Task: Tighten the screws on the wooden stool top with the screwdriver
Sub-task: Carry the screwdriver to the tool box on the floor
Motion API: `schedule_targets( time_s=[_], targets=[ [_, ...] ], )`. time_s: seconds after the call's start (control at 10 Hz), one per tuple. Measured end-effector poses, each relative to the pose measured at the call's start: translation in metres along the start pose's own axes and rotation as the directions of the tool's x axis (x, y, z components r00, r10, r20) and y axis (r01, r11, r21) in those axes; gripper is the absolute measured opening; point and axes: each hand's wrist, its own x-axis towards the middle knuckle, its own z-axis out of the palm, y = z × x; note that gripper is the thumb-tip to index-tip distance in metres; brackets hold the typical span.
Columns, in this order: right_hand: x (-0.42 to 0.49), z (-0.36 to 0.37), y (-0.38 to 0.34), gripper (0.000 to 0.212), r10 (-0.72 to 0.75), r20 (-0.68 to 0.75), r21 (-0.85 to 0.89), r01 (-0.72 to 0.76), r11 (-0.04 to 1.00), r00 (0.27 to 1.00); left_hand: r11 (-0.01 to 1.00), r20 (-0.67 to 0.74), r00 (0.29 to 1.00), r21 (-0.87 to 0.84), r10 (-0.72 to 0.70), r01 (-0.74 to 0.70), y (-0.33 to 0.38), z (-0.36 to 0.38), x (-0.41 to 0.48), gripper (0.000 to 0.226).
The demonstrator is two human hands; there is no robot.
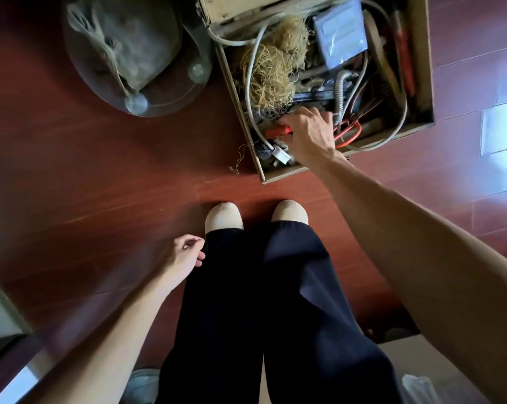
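**Dark red floor, open toolbox: looking for the screwdriver**

Polished red-brown floorboards [100,185] fill the view, and a person in dark trousers [275,301] stands on them, looking straight down. Just beyond the feet, an open toolbox [281,174] surrounds the right grip [310,132], which is sunk among the clutter. Left of that grip and well apart sits a round glass-like object [135,53]; I cannot tell whether it is part of the stool. Beyond the grip lie a tangle of straw-coloured twine [272,71], a blue packet [341,33] and grey cables [250,91].

Touching the grip's left side is a red handle [278,131], probably the screwdriver. The fingers curl over it, but whether they have hold is hidden. The left grip [185,252] hangs idle and loosely curled beside the trouser leg, probably for balance. No writing can be read.
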Motion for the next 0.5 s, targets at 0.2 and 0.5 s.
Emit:
schedule_targets(
  time_s=[0.2,0.5],
  targets=[
    [0.000,0.001,0.002,0.028,-0.025,-0.030,-0.036,0.023,0.999,0.999,0.999,0.001,1.000,-0.012,0.031,-0.031,0.012,0.005,-0.004,0.023],
    [-0.055,-0.035,-0.007,0.026,0.213,-0.038,0.398,-0.181,0.900,0.976,0.990,0.024,0.993,0.069,0.118,-0.120,0.044,-0.010,-0.060,0.019]
  ],
)
